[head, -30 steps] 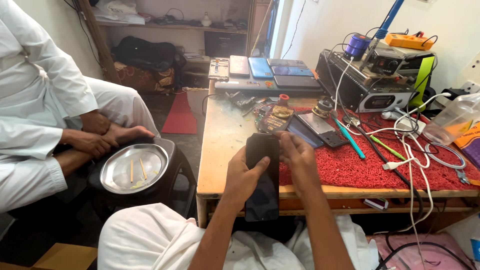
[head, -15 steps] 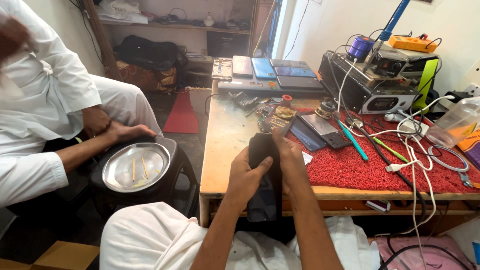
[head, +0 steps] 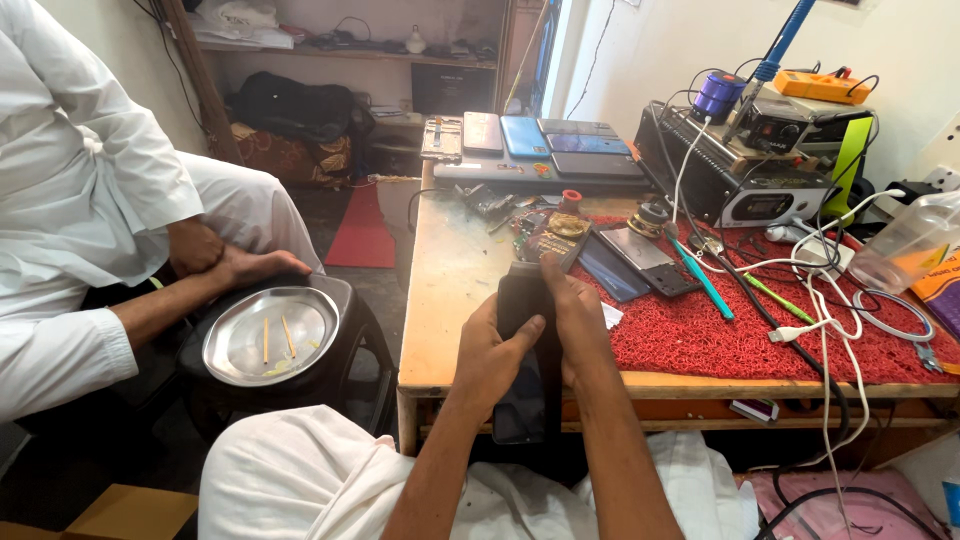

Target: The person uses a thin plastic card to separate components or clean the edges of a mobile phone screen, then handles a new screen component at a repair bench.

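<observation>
**Inspector:** Black and glossy, a slim phone is held upright at the near edge of the desk, its lower part hanging below the desk's front rim, over the lap. It is gripped from both sides: the left hand is wrapped round its left edge, the thumb laid across the upper face; the right hand is closed on the right edge and top corner.

**Assessor:** Is the state of the fingers confirmed?

**Inspector:** Both sets of fingers are closed on the phone. How far those of the right hand reach behind it cannot be told.

**Assessor:** How is the item judged to handle?

**Inspector:** It is judged light, stiff and flat. The smooth face is likely slippery and, if glass, fragile under bending or a fall to the floor. The long edges are considered the sound places to take hold; pressure on the middle of the face is best avoided.

**Assessor:** Surroundings?

**Inspector:** A red mat is spread on the desk just beyond the hands, with loose panels, white cables and a teal tool lying on it. Further phones are laid in a row at the far end. A seated person in white is noted at left, beside a steel plate, well apart from the phone.
</observation>
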